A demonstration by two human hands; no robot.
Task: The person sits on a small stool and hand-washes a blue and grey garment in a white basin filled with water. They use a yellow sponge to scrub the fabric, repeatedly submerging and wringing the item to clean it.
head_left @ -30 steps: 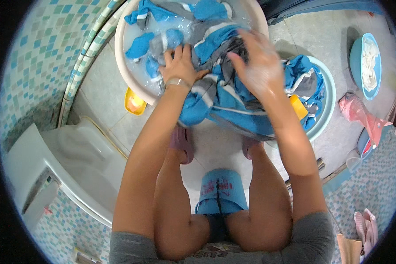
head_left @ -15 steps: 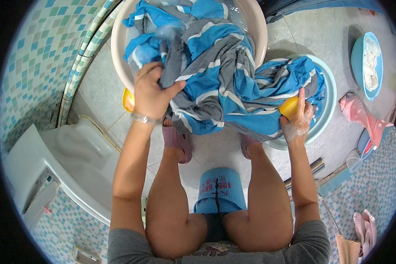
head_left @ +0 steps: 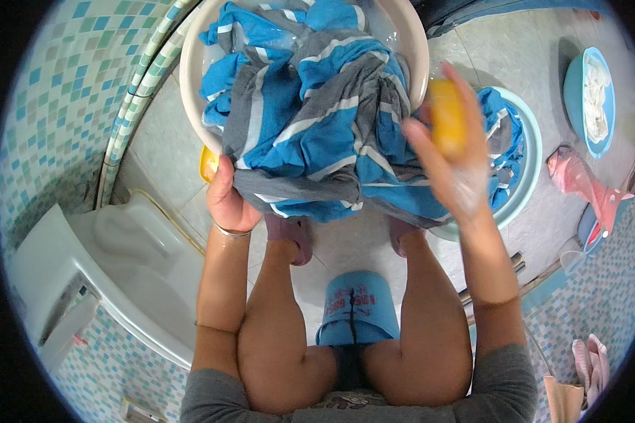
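A wet cloth [head_left: 317, 134] with blue, grey and white stripes fills the big pale tub [head_left: 192, 92] and hangs over its near edge. My left hand [head_left: 231, 201] grips the cloth's near left edge, thumb on top and fingers underneath. Above the cloth's right side, my right hand [head_left: 462, 158] is raised and blurred, with suds on it. Its fingers wrap round a yellow oblong block [head_left: 446, 120], whose kind I cannot make out. More of the striped cloth lies in the light blue basin [head_left: 529, 151] to the right.
Between my legs is a blue bucket [head_left: 360, 303]. A blue basin [head_left: 575, 99] of white cloth stands far right, near a pink fish-shaped item [head_left: 589, 183]. A yellow object [head_left: 208, 163] sits beside the tub. At left is a white ceramic fixture [head_left: 134, 240].
My right hand has lifted off the cloth, up and left, carrying the yellow block. My left hand has moved down and left to the cloth's edge, and the cloth there lies spread flatter.
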